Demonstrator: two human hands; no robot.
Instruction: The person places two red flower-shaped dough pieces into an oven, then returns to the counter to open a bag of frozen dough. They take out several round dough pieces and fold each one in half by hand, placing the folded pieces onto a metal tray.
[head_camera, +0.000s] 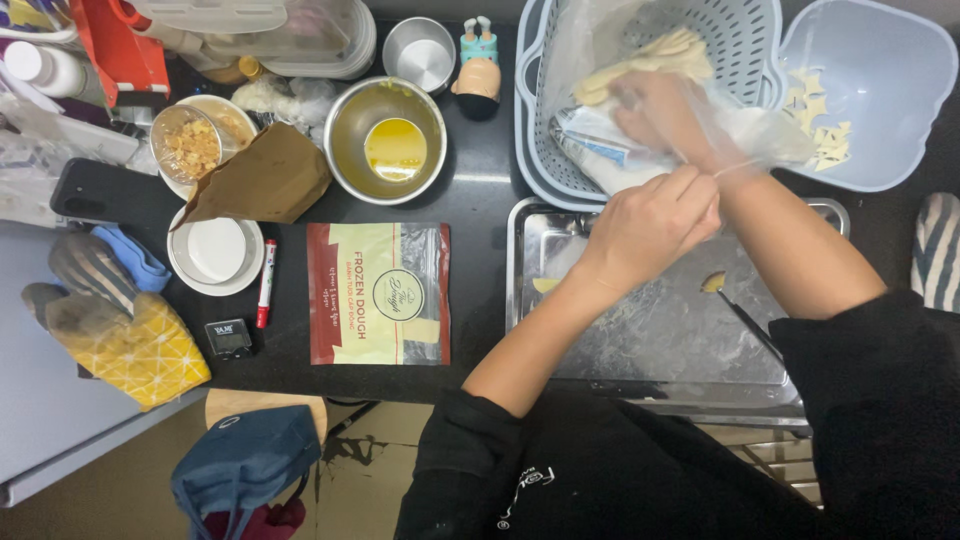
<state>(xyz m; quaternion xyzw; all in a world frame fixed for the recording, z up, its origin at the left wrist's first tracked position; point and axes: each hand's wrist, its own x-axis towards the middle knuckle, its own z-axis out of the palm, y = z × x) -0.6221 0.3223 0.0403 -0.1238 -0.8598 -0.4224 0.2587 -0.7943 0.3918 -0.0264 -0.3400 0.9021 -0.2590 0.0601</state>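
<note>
Dark glossy counter, floured steel tray at its right front edge, left hand pinching the glove cuff, gloved right hand clutching pale dough over ribbed grey basket.

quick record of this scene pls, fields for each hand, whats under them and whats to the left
left hand: pinching the edge of the clear bag at the other wrist
right hand: inside the bag, on pale dough
below: floured metal tray, grey basket
left of tray: red dough pouch, steel bowl with yellow liquid, red marker, yellow mitt
</note>
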